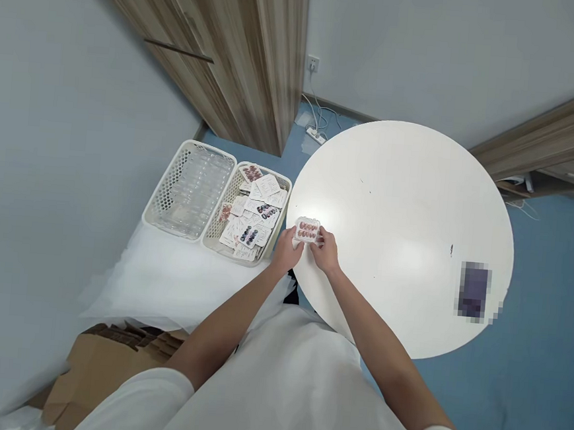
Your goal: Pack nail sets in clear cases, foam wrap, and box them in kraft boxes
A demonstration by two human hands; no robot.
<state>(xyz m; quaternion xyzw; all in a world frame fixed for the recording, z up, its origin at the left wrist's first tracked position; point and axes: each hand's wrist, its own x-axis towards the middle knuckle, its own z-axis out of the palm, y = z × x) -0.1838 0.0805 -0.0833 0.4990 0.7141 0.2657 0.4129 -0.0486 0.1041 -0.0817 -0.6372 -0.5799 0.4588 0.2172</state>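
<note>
A small clear plastic box (307,230) with a card of press-on nails in it, two rows of pinkish-red nails, is held over the near left edge of the round white table (399,184). My left hand (287,249) grips its left side. On the opposite side, my right hand (326,251) has its fingers closed on the box's right edge. Just left of my hands stands a white basket (210,234) heaped with nail cards (249,236), some face up with dark or reddish nails. Beside it, another white basket (149,211) holds clear plastic boxes (192,188).
White wrapping sheeting (163,278) lies in front of the baskets, with folded cardboard (101,366) below. A blurred-out dark purple object (473,290) rests at the table's right. A wooden cabinet (240,52) and a power strip (316,136) are behind.
</note>
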